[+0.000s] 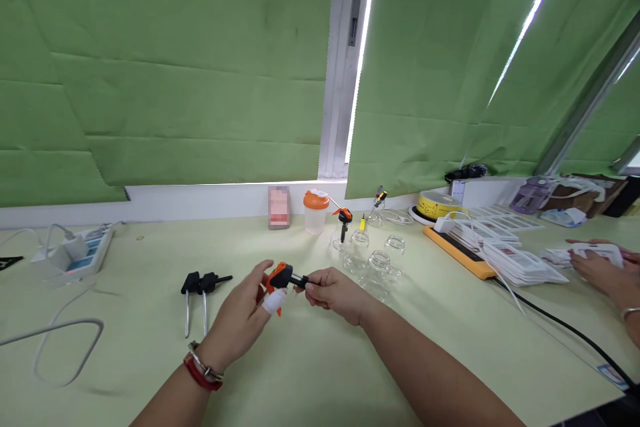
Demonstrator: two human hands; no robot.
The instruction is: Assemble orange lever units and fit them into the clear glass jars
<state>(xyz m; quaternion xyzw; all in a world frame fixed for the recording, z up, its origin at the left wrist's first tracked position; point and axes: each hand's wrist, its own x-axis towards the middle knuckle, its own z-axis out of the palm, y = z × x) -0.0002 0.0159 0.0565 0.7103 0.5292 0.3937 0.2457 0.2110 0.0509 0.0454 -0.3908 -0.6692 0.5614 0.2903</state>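
Observation:
My left hand (245, 313), with white tape on its thumb, is closed around the orange part of an orange-and-black dispenser top (284, 276). From the right, my right hand (336, 295) pinches the black stem end of the same piece. It is held above the table, and my fingers hide part of it. Left of my hands lie two black pieces with metal tubes (200, 285). Several small glass jars (378, 270) stand behind my right hand. Beside them is a glass bottle with a similar orange-and-black top (343, 230).
An orange-lidded cup (315, 213) and a small box (279, 207) stand by the wall. At right are a power strip (460, 252), stacked white cards (520, 261) and another person's hands (600, 267). At left, a white socket strip (90, 252) and loose cable (75, 327) lie on the table.

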